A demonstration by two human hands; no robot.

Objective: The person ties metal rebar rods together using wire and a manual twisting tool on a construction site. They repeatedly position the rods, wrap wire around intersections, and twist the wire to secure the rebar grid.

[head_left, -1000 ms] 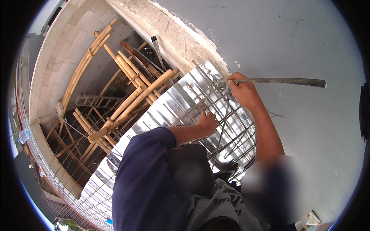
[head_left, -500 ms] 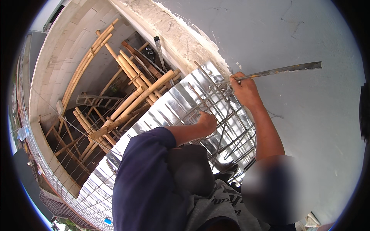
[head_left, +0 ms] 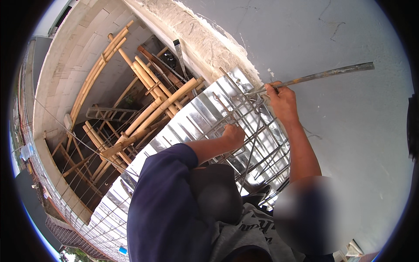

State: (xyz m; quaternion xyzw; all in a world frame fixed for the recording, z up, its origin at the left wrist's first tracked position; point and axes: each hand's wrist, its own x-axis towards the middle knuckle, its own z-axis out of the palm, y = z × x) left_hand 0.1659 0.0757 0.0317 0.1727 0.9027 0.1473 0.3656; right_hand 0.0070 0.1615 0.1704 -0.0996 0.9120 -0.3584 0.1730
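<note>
My right hand (head_left: 283,103) is closed round a long grey metal bar (head_left: 334,72) with rusty patches. The bar's far end sticks out to the right in front of the grey wall, and its other end lies over the steel rods near the wall. My left hand (head_left: 234,136) is a fist at the rebar grid (head_left: 261,126); what its fingers grip, if anything, is hidden. Several crossed steel rods make up this grid, over shiny corrugated metal decking (head_left: 192,120). A short rusty rod (head_left: 223,105) stands up beyond my left hand.
Bamboo poles (head_left: 152,109) form scaffolding in the deep opening at left. A small ladder (head_left: 111,114) leans among them. Rough mortar (head_left: 205,43) edges the smooth grey wall (head_left: 362,144) at right. More mesh and decking (head_left: 102,231) run along the lower left.
My right hand has moved slightly right, and the bar's free end has shifted right and a little up. My left hand stays at nearly the same spot, its fingers more curled in.
</note>
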